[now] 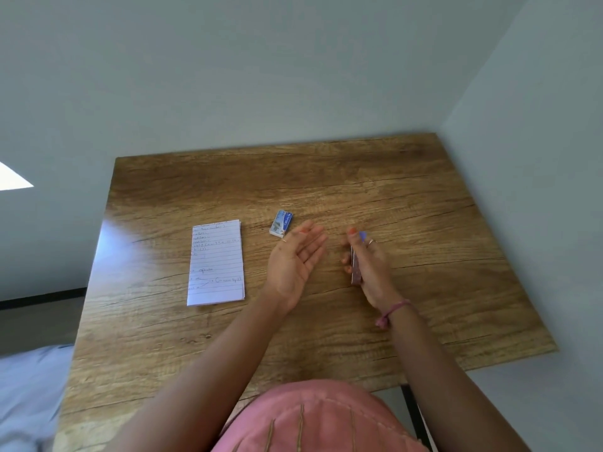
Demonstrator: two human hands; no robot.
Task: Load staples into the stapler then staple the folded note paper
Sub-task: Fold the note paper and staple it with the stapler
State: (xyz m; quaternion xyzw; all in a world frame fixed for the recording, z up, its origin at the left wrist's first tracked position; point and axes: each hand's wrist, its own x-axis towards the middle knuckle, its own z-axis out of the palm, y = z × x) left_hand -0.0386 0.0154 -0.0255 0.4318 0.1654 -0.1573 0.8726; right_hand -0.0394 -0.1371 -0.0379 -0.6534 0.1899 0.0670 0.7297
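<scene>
A folded, lined note paper (216,263) with handwriting lies flat on the left part of the wooden table (424,207). A small blue and white staple box (281,223) sits just beyond my left hand. My left hand (298,264) hovers over the table's middle, palm turned up and inward, fingers straight, holding nothing. My right hand (370,261) grips a small dark stapler (356,267) edge-on, its fingers curled round it; most of the stapler is hidden by the hand.
Grey walls stand close behind and to the right of the table. A pink cap brim (326,419) fills the bottom of the view. A light cloth (26,396) lies off the table's left edge.
</scene>
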